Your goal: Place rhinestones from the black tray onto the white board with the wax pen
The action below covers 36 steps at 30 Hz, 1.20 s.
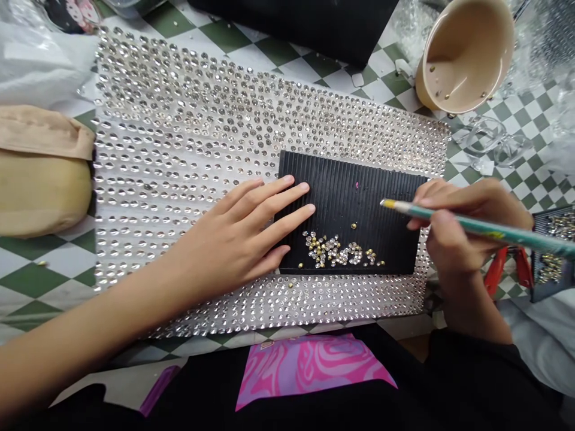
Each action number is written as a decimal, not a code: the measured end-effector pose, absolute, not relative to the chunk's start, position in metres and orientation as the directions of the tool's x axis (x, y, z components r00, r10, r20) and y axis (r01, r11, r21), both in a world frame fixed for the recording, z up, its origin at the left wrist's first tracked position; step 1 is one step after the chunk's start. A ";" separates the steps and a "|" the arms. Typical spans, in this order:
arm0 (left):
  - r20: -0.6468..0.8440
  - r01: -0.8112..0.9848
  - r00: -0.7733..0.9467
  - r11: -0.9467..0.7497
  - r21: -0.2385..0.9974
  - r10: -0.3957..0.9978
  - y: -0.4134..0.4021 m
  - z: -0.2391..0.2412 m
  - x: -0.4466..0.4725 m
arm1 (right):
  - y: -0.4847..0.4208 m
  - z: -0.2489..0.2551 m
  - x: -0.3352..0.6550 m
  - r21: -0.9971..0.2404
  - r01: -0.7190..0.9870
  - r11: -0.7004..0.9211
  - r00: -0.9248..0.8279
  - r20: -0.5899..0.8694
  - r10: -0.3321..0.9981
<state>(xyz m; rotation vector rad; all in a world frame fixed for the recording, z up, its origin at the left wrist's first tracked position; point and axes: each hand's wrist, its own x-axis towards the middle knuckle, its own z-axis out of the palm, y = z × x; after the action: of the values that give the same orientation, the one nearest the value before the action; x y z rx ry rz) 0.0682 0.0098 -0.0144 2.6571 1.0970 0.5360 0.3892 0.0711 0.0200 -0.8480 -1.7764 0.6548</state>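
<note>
My left hand (pixel 251 227) lies flat with fingers spread, its palm over a sheet of silvery rhinestones (pixel 179 167) and its fingertips on the left edge of a ridged black tray (pixel 332 191). Loose rhinestones (pixel 336 251), clear on some faces and gold on others, are heaped along the tray's near side. In my right hand (pixel 462 221) a green pencil (pixel 485 228) is pinched, its yellow and whitish tip pointing left above the tray. That hand's fingers are at the tray's right edge. Whether a stone sits on the tip I cannot tell.
A beige cup (pixel 467 54) with a few stones inside stands at the back right, near clear glasses (pixel 498 143). Red-handled pliers (pixel 496 272) and a second dark tray of stones (pixel 554 257) are at right. A tan pouch (pixel 42 173) lies left; a black box (pixel 305 24) is behind.
</note>
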 end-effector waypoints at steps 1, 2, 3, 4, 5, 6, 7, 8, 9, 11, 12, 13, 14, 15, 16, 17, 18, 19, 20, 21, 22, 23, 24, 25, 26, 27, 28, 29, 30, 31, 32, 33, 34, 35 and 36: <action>0.246 0.634 0.655 -0.697 0.336 0.714 0.010 -0.015 0.068 | 0.079 0.018 0.394 -0.728 0.287 0.623 -0.147 0.609 0.780; 0.245 0.635 0.653 -0.695 0.339 0.716 0.010 -0.015 0.068 | 0.086 0.016 0.400 -0.697 0.340 0.631 -0.072 0.650 0.757; 0.245 0.635 0.652 -0.693 0.341 0.718 0.009 -0.015 0.068 | 0.094 0.013 0.405 -0.680 0.393 0.619 -0.029 0.663 0.748; 0.245 0.638 0.650 -0.691 0.340 0.720 0.009 -0.015 0.068 | 0.101 0.010 0.410 -0.671 0.420 0.611 -0.007 0.671 0.741; 0.245 0.639 0.648 -0.690 0.340 0.721 0.009 -0.015 0.068 | 0.107 0.006 0.415 -0.669 0.436 0.602 0.005 0.671 0.742; 0.247 0.640 0.646 -0.689 0.339 0.722 0.009 -0.015 0.067 | 0.112 0.003 0.418 -0.671 0.437 0.600 0.004 0.668 0.744; 0.244 0.641 0.648 -0.690 0.337 0.721 0.009 -0.014 0.067 | 0.116 0.000 0.421 -0.673 0.434 0.599 -0.001 0.664 0.747; 0.237 0.641 0.653 -0.692 0.333 0.719 0.010 -0.013 0.067 | 0.119 -0.003 0.423 -0.675 0.437 0.595 -0.009 0.658 0.753; 0.228 0.642 0.659 -0.695 0.326 0.716 0.010 -0.012 0.067 | 0.120 -0.005 0.425 -0.673 0.446 0.590 -0.019 0.652 0.758; 0.212 0.642 0.672 -0.701 0.311 0.709 0.011 -0.010 0.067 | 0.121 -0.008 0.426 -0.662 0.479 0.576 -0.036 0.641 0.766; 0.211 0.642 0.673 -0.702 0.308 0.709 0.011 -0.009 0.067 | 0.121 -0.009 0.427 -0.652 0.496 0.573 -0.046 0.639 0.767; 0.214 0.642 0.671 -0.701 0.310 0.710 0.011 -0.009 0.067 | 0.121 -0.009 0.427 -0.643 0.509 0.573 -0.052 0.641 0.766; 0.217 0.643 0.668 -0.698 0.315 0.712 0.011 -0.008 0.067 | 0.120 -0.009 0.428 -0.635 0.518 0.573 -0.057 0.643 0.764; 0.217 0.643 0.666 -0.696 0.318 0.714 0.012 -0.007 0.067 | 0.120 -0.009 0.428 -0.632 0.527 0.569 -0.061 0.639 0.767; 0.212 0.642 0.668 -0.697 0.320 0.713 0.012 -0.007 0.067 | 0.120 -0.009 0.429 -0.634 0.530 0.563 -0.064 0.633 0.772; 0.208 0.642 0.671 -0.698 0.318 0.712 0.012 -0.007 0.066 | 0.120 -0.009 0.429 -0.639 0.528 0.560 -0.068 0.625 0.778; 0.204 0.640 0.675 -0.700 0.315 0.709 0.012 -0.006 0.066 | 0.120 -0.009 0.430 -0.646 0.520 0.559 -0.072 0.618 0.783; 0.200 0.640 0.679 -0.702 0.312 0.707 0.012 -0.006 0.066 | 0.121 -0.009 0.430 -0.651 0.511 0.560 -0.078 0.615 0.785; 0.198 0.641 0.678 -0.702 0.311 0.707 0.012 -0.005 0.066 | 0.121 -0.009 0.430 -0.653 0.509 0.561 -0.083 0.611 0.787; 0.201 0.642 0.677 -0.701 0.310 0.708 0.012 -0.005 0.066 | 0.121 -0.009 0.430 -0.651 0.510 0.562 -0.086 0.611 0.787; 0.200 0.644 0.676 -0.700 0.309 0.709 0.012 -0.005 0.066 | 0.121 -0.009 0.430 -0.649 0.516 0.559 -0.087 0.609 0.788; 0.200 0.645 0.675 -0.700 0.306 0.710 0.013 -0.005 0.067 | 0.121 -0.009 0.430 -0.650 0.521 0.553 -0.084 0.606 0.791; 0.198 0.645 0.677 -0.701 0.304 0.709 0.013 -0.006 0.067 | 0.122 -0.009 0.430 -0.654 0.516 0.553 -0.077 0.607 0.791; 0.198 0.645 0.678 -0.702 0.302 0.708 0.013 -0.006 0.067 | 0.122 -0.009 0.429 -0.662 0.498 0.560 -0.066 0.614 0.786; 0.202 0.644 0.678 -0.704 0.299 0.706 0.013 -0.006 0.068 | 0.123 -0.008 0.429 -0.669 0.470 0.575 -0.050 0.631 0.775; 0.202 0.643 0.680 -0.706 0.297 0.704 0.014 -0.006 0.068 | 0.122 -0.007 0.428 -0.675 0.438 0.594 -0.034 0.648 0.761; 0.203 0.641 0.684 -0.710 0.293 0.701 0.014 -0.006 0.068 | 0.121 -0.005 0.426 -0.680 0.409 0.609 -0.021 0.660 0.751; 0.206 0.640 0.685 -0.713 0.287 0.698 0.014 -0.005 0.068 | 0.119 -0.002 0.423 -0.686 0.387 0.617 -0.015 0.664 0.748; 0.209 0.640 0.686 -0.715 0.280 0.697 0.014 -0.005 0.067 | 0.115 0.002 0.420 -0.688 0.374 0.622 -0.027 0.663 0.749; 0.213 0.641 0.687 -0.718 0.272 0.694 0.014 -0.004 0.067 | 0.110 0.007 0.416 -0.690 0.369 0.623 -0.050 0.654 0.754; 0.216 0.641 0.688 -0.720 0.267 0.693 0.014 -0.003 0.067 | 0.104 0.012 0.412 -0.697 0.369 0.614 -0.087 0.632 0.770; 0.219 0.640 0.689 -0.722 0.264 0.691 0.014 -0.003 0.067 | 0.096 0.017 0.407 -0.695 0.363 0.621 -0.134 0.620 0.773; 0.222 0.638 0.691 -0.725 0.261 0.688 0.014 -0.003 0.067 | 0.088 0.021 0.402 -0.715 0.362 0.597 -0.172 0.579 0.797; 0.221 0.636 0.694 -0.727 0.260 0.686 0.014 -0.003 0.067 | 0.081 0.025 0.397 -0.743 0.355 0.568 -0.229 0.520 0.823; 0.223 0.634 0.695 -0.729 0.260 0.684 0.014 -0.004 0.067 | 0.073 0.028 0.392 -0.764 0.342 0.548 -0.296 0.466 0.834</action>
<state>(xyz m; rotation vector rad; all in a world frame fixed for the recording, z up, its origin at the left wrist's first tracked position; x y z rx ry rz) 0.0674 0.0142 -0.0038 2.7402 1.0735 0.4590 0.3924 0.0734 0.0276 -0.9613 -1.8722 0.6789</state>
